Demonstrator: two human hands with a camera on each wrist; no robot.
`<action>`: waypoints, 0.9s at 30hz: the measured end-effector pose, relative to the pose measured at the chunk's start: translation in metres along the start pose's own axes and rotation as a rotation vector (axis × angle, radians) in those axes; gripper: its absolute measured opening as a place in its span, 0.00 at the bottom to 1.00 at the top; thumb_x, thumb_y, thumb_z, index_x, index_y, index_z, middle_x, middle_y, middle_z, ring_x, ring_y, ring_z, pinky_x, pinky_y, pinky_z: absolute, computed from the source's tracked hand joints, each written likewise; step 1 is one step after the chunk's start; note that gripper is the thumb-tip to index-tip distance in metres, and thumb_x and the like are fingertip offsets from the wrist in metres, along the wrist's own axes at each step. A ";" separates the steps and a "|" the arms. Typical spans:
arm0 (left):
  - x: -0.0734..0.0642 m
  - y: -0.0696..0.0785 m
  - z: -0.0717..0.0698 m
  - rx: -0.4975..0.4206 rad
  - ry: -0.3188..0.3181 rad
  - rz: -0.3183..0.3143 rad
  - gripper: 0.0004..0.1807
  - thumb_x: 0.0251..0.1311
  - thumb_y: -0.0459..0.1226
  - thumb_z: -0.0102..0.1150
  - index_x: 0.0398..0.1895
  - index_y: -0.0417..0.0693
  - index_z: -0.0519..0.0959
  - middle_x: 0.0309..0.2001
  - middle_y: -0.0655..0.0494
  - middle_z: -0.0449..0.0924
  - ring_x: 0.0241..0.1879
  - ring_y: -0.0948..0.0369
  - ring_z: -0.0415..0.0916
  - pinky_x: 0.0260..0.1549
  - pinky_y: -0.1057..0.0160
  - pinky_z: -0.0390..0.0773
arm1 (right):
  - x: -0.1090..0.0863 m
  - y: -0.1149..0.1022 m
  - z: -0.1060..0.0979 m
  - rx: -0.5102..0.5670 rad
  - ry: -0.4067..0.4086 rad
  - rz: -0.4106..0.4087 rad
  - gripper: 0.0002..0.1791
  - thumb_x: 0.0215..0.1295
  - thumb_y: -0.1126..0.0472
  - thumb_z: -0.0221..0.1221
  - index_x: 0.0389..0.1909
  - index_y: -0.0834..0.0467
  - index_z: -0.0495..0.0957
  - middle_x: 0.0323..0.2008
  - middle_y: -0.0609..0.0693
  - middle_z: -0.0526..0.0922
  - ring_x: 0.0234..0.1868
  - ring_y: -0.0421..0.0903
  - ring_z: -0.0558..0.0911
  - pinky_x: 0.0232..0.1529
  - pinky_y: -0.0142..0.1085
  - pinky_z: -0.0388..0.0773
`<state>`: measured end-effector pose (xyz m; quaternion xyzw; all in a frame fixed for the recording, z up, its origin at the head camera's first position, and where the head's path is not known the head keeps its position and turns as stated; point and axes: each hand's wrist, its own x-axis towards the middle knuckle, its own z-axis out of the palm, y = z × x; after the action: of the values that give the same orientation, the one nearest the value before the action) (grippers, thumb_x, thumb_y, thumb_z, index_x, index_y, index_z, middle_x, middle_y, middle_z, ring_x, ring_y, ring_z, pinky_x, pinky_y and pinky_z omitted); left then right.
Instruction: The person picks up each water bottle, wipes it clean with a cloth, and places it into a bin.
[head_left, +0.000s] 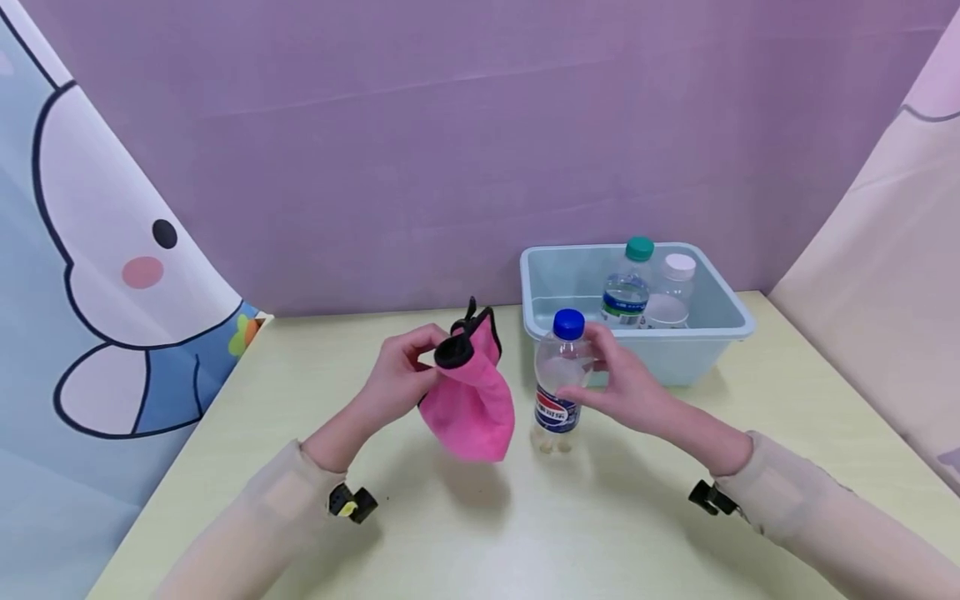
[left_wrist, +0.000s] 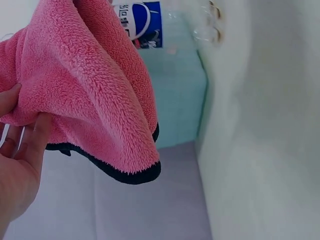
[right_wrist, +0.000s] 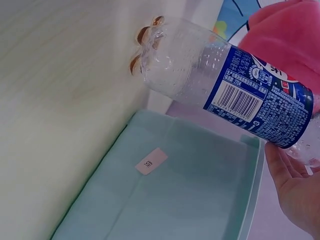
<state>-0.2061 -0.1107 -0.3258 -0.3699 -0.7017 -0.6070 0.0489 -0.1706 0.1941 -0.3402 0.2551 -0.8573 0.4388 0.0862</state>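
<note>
A pink towel with black edging hangs bunched from my left hand, pinched between thumb and fingers. In the left wrist view the plush towel fills the upper left, and the left hand's fingers press into its folds. My right hand grips a clear plastic bottle with a blue cap and a blue cola label, thumb in front and fingers behind. The bottle is upright just right of the towel; I cannot tell whether its base touches the table. The right wrist view shows the bottle with droplets inside.
A light blue plastic bin stands behind the right hand, against the purple curtain. Inside it are a green-capped bottle and a white-capped bottle. A pale table lies under both hands. A small paper label sticks to the bin.
</note>
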 end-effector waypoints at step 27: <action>0.031 -0.018 0.050 -0.003 -0.104 -0.025 0.06 0.56 0.20 0.58 0.32 0.36 0.78 0.34 0.48 0.81 0.39 0.57 0.77 0.33 0.57 0.84 | 0.004 0.006 -0.004 0.015 -0.031 -0.072 0.41 0.49 0.69 0.72 0.60 0.63 0.59 0.54 0.60 0.75 0.51 0.56 0.79 0.50 0.47 0.78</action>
<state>-0.2197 -0.0515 -0.3371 -0.3924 -0.7070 -0.5884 0.0043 -0.1776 0.1985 -0.3401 0.2930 -0.8455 0.4379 0.0867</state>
